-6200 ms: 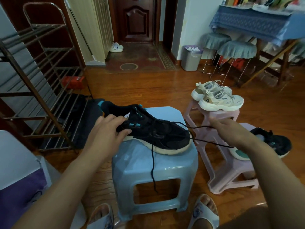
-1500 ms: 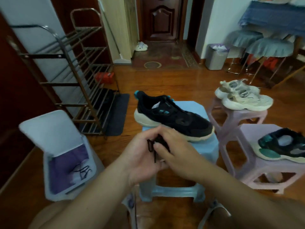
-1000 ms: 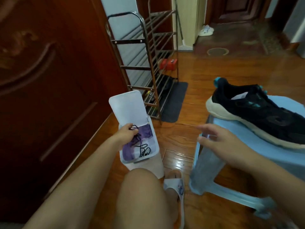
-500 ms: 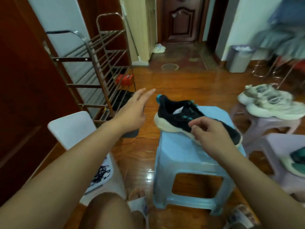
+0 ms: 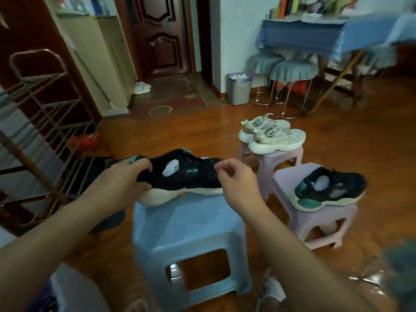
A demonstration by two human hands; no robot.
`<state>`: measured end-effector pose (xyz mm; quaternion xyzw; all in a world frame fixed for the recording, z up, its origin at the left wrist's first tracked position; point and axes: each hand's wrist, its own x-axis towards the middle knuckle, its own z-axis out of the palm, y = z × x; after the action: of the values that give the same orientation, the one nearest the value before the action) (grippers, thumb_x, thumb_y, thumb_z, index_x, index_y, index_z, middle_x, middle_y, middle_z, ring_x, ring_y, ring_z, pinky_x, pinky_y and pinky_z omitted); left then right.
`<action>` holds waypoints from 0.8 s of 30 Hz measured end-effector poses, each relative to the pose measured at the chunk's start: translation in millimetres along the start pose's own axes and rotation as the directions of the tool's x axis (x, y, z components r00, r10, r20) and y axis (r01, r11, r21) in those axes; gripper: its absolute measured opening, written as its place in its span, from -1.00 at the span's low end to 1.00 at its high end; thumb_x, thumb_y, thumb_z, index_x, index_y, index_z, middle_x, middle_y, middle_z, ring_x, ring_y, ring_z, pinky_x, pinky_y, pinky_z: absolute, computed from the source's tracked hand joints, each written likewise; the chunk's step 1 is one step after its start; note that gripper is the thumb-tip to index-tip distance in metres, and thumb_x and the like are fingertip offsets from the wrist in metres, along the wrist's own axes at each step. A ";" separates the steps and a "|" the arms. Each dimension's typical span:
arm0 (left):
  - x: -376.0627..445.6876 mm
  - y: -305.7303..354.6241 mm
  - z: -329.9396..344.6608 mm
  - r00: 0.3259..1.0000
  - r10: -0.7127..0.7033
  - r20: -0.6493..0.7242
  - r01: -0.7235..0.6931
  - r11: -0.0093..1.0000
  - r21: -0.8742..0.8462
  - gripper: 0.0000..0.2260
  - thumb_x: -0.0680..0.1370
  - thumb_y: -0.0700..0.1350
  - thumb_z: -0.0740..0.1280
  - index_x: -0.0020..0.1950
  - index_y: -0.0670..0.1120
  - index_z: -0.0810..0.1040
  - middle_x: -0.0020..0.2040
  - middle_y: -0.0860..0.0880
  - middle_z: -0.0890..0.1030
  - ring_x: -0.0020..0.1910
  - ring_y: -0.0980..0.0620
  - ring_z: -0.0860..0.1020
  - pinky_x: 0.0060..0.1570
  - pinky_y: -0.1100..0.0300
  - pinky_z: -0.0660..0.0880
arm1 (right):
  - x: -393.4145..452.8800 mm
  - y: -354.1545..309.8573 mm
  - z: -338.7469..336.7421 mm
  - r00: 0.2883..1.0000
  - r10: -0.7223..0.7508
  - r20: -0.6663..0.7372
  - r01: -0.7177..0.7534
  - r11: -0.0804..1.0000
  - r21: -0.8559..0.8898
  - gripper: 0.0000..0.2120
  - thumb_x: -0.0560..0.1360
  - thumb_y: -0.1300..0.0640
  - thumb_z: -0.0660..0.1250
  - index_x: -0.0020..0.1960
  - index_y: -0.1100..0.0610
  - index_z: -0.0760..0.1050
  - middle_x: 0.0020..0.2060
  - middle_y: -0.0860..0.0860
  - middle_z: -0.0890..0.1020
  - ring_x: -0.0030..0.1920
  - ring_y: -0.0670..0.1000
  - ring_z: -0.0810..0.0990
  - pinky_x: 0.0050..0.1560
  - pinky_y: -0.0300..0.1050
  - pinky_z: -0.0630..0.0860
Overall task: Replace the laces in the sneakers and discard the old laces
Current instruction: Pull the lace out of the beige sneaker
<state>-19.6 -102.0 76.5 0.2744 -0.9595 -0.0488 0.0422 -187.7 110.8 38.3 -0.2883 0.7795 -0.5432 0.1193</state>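
Our left hand (image 5: pixel 121 183) grips the heel of the black sneaker (image 5: pixel 180 176) on the blue stool (image 5: pixel 189 226). It points right, toward our right hand (image 5: pixel 236 179), which looks loosely curled and holds nothing, we think.

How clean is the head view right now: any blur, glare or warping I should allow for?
Head view: centre fairly sharp, left hand gripping the black sneaker heel; right edge smeared around the blue-clothed table; window glare streaks the wood floor; wide-angle bowing bends the shoe rack.
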 end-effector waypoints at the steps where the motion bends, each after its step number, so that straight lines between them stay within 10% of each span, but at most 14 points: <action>1: 7.6 21.1 -2.7 1.000 -0.004 -0.024 0.003 1.000 -0.022 -0.76 0.56 -0.02 0.45 0.05 0.19 0.40 -0.07 0.09 0.45 -0.12 0.03 0.47 -0.20 0.04 0.44 | 5.7 0.4 -15.7 0.997 0.003 -0.071 0.001 0.999 0.054 -0.83 0.58 0.20 0.29 0.00 -0.03 0.60 -0.12 -0.10 0.64 -0.17 -0.15 0.58 -0.25 -0.37 0.42; 7: 108.8 160.2 27.0 0.990 0.051 -0.129 -0.079 0.971 -0.224 -0.79 0.56 0.06 0.44 -0.04 0.12 0.40 -0.12 -0.01 0.54 -0.22 -0.04 0.52 -0.32 0.04 0.44 | 31.3 34.7 -103.2 0.921 0.235 -0.311 -0.156 0.953 0.259 -0.79 0.58 0.20 0.25 -0.04 -0.04 0.61 -0.22 -0.06 0.66 -0.23 0.07 0.66 -0.21 0.14 0.65; 15: 223.0 311.1 165.1 0.965 0.231 -0.120 -0.242 0.967 -0.084 -0.87 0.61 -0.01 0.30 0.04 0.03 0.35 -0.03 -0.10 0.51 -0.08 -0.22 0.57 -0.23 0.02 0.46 | 63.6 104.5 -152.7 0.929 0.207 -0.307 -0.171 0.975 0.139 -0.79 0.59 0.19 0.23 -0.11 -0.03 0.58 -0.34 -0.04 0.60 -0.43 -0.10 0.50 -0.47 -0.18 0.37; 24: 244.8 345.8 246.4 0.911 0.399 0.102 -0.402 0.916 0.009 -0.74 0.66 -0.04 0.19 0.35 0.01 0.38 0.24 -0.06 0.50 0.24 -0.06 0.52 0.12 0.09 0.46 | 84.9 142.2 -176.3 0.893 0.337 -0.297 -0.293 0.938 0.184 -0.77 0.57 0.20 0.25 -0.13 -0.05 0.60 -0.27 -0.06 0.64 -0.32 -0.12 0.59 -0.38 -0.21 0.52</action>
<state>-433.8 77.5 -114.2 0.0698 -0.9968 -0.0382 0.0002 -389.6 233.4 -13.8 -0.0561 0.7865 -0.6076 0.0953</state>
